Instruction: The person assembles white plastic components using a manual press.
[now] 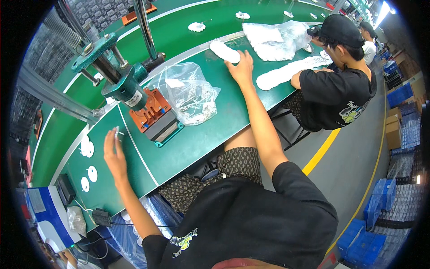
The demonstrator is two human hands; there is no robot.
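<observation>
My right hand (pixel 242 68) stretches out to the far side of the green bench, its thumb and fingers around the near end of a row of stacked white discs (pixel 224 51). At the left, my left hand (pixel 115 154) is above the bench with a small white and metallic piece (pixel 118 133) at its fingertips; its exact kind is too small to make out. Between my hands stands a green bench press (pixel 123 85) over an orange fixture (pixel 150 112). Beside the fixture lies a clear plastic bag (pixel 190 94) of small thin parts.
Several white round pieces (pixel 92 174) lie at the bench's left end. A green conveyor (pixel 172 33) carries similar pieces behind the bench. A large plastic bag (pixel 277 40) and another white row (pixel 286 74) lie before a seated co-worker (pixel 336 85) at right.
</observation>
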